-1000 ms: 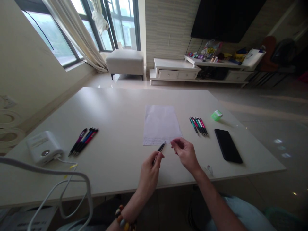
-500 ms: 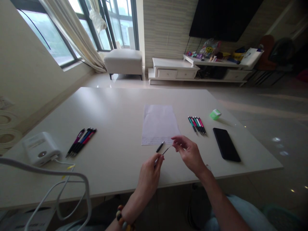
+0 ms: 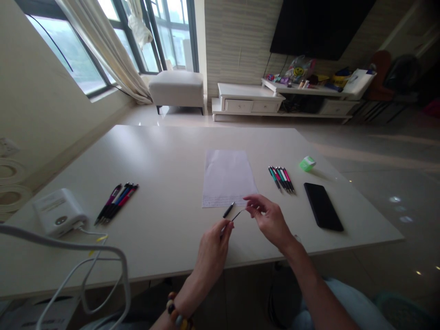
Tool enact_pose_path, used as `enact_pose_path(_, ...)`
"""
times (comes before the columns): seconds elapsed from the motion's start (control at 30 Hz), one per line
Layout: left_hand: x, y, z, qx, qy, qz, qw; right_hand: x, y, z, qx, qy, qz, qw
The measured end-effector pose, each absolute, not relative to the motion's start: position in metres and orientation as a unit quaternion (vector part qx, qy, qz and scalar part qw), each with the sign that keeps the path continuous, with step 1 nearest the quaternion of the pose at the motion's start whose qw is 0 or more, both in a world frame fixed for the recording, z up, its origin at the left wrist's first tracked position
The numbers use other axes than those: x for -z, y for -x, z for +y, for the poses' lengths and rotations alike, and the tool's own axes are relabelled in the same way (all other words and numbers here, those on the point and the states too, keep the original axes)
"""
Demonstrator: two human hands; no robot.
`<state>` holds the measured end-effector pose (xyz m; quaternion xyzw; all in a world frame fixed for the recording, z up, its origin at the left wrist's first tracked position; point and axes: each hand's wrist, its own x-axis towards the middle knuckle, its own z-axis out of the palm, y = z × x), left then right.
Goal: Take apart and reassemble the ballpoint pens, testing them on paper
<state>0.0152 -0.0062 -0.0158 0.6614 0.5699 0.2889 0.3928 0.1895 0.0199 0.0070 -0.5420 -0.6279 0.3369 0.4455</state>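
So there's a thin dark pen refill (image 3: 239, 215) stretched between the two hands, just above the tabletop and near the front of it. The right hand (image 3: 270, 221) has it pinched between thumb and fingertips, with the other fingers loosely curled. The left hand (image 3: 213, 247) is curled up, and the lower end of the refill goes in at its fingers, though I can't tell exactly how it's gripped. Just beside that is a short black pen piece (image 3: 228, 210), apparently lying on the white tabletop (image 3: 172, 156), right below the corner of one white sheet of paper (image 3: 227, 176) with tiny handwriting along its bottom edge. To the right there's a bunch of about five or six slim pens (image 3: 282, 179), hard to count exactly, then one small green box-shaped thing (image 3: 307, 163) and one black smartphone (image 3: 323, 206). To the left are about four more pens (image 3: 116, 203) in purple, blue and red, next to one white boxy device (image 3: 59, 212) with a white cable (image 3: 85, 270) looping down. The left wrist has a chunky beaded bracelet (image 3: 173, 309). Way back, a smiley-face plastic bag (image 3: 299, 68) sits on a white shelf (image 3: 302, 86).
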Motion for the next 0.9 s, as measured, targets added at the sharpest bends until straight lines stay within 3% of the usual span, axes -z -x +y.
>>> enact_pose_path(0.9,0.0163,-0.0167,-0.0072,-0.279,-0.685,0.568,0.361,-0.0041,-0.1887,0.0188,-0.338,0.539,-0.651,0.414)
